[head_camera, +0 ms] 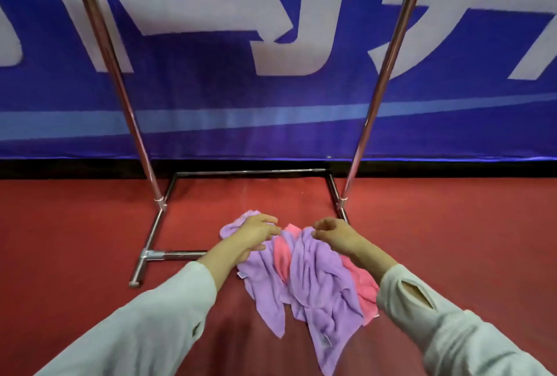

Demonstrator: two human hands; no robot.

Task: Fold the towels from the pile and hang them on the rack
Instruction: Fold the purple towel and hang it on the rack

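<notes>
There was a single view, taken from the person's head and tilted forward and down at the red floor [90, 240]. It sat close over the outstretched arms, whose pale sleeves [144, 324] ran in from both bottom corners. The wide lens bent the scene: the rack [156, 219] uprights splayed outward toward the top edge, and its base frame lay mid-picture. Straight ahead the camera faced a blue banner [271, 122] filling the upper half, met by the floor's far edge. No second view shared anything with it.
</notes>
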